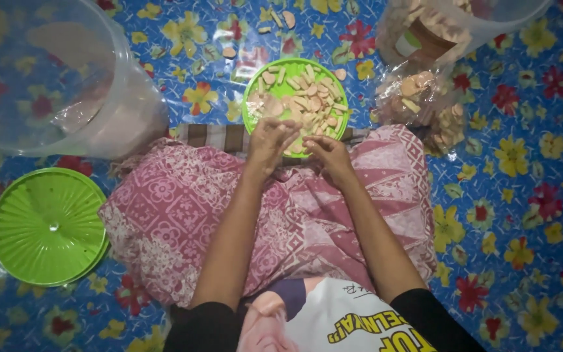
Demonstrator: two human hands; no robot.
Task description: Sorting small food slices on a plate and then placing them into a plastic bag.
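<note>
Both hands, left hand (270,140) and right hand (327,153), curled narrowly over the green plate (253,88) of light, brittle-looking crackers (307,98), likely best pinched gently by their edges.

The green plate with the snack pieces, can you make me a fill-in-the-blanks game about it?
1. Both hands, left hand and right hand, meet at the near edge of the ____ plate.
2. The plate holds many small pale ____.
3. The green lid lies on the person's ____ side.
4. The big clear bucket stands on a floor mat printed with ____.

Missing words: green; snack pieces; left; flowers
</note>
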